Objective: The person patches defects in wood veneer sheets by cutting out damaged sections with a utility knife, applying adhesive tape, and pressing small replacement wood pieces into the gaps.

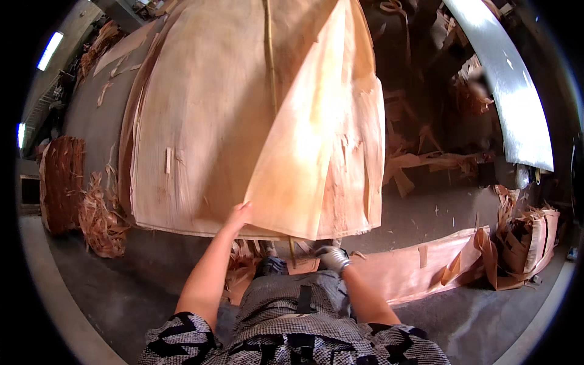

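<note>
A wide stack of thin wood veneer sheets (188, 121) lies in front of me. My left hand (241, 213), bare, pinches the near corner of a narrower veneer sheet (298, 146), which is raised at its left edge and slants across the right part of the stack. Close to my waist, just off the stack's front edge, my right hand (333, 258) wears a pale grey glove. Its fingers look curled around something dark that I cannot make out. A thin yellowish stick (270, 55) runs lengthwise over the stack and passes under the raised sheet.
A long pale veneer strip (420, 261) lies low at the right, by a bundle of veneer (529, 243). Shredded scraps (100, 219) and a reddish veneer stack (62, 182) stand at the left. A shiny metal panel (508, 79) curves along the far right.
</note>
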A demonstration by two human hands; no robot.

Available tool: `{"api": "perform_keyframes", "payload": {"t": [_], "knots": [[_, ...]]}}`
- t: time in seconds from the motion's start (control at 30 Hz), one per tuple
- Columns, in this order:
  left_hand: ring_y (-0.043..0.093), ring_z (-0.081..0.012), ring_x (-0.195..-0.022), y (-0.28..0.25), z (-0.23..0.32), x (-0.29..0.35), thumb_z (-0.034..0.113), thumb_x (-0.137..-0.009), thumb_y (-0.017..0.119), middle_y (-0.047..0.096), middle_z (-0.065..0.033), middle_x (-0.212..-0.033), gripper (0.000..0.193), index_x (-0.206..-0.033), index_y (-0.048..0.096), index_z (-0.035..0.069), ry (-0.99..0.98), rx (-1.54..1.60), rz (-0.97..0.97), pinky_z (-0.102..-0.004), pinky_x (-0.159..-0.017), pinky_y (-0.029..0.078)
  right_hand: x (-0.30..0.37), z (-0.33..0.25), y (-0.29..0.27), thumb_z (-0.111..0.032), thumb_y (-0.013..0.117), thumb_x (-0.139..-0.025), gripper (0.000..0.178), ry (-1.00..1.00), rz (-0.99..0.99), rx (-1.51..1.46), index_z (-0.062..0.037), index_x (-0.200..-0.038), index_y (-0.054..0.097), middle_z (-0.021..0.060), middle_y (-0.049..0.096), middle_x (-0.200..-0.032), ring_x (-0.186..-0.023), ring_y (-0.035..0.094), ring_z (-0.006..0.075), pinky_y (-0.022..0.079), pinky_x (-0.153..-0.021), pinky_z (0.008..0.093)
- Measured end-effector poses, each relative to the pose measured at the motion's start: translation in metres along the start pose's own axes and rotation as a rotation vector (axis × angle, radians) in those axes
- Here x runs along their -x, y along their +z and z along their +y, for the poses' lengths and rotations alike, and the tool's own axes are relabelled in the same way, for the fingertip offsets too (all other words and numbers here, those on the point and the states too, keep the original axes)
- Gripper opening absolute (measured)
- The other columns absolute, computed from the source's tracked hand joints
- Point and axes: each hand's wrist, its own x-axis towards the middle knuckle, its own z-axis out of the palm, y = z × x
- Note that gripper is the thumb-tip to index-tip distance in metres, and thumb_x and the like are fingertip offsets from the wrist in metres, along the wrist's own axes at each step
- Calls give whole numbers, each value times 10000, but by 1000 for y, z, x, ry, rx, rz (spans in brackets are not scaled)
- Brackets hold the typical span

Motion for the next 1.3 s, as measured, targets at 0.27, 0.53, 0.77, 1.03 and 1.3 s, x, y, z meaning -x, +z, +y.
{"api": "perform_keyframes", "payload": {"t": [0.27,0.53,0.77,1.03,1.3], "knots": [[570,-131,-829,-196,-46,4,387,-960,508,635,-20,-912,352,-1087,624,80,90,-48,142,-319,-683,473,-35,-138,182,-18,589,-755,341,-60,297,169,-119,-1071,665,144,659,-898,-846,630,289,494,-748,370],[621,-204,-859,-241,-124,-8,398,-957,482,642,-73,-1005,428,-1189,571,50,21,97,51,-369,-727,534,14,-155,179,-36,566,-791,322,314,340,568,-198,-1045,679,194,593,-999,-863,628,359,514,-751,439],[626,-205,-713,-200,-154,-4,410,-937,492,656,-102,-874,433,-1025,632,10,33,-57,-22,-345,-565,519,49,-239,111,-89,626,-873,242,115,531,-330,-72,-1053,466,102,580,-788,-520,561,185,467,-411,303],[596,-248,-993,-257,-170,45,725,-843,434,619,-84,-1048,765,-1230,523,71,-36,740,-527,-475,-916,480,124,-448,61,-266,633,-894,174,61,343,-594,-119,-908,541,16,526,-584,-452,517,116,420,-397,242],[598,-215,-1041,-351,-169,22,394,-925,561,640,-32,-1137,372,-1179,565,123,203,1390,4,-394,-872,497,125,-378,23,-242,697,-841,185,284,415,-801,-127,-888,561,19,518,-622,-448,474,143,411,-416,286]]}}
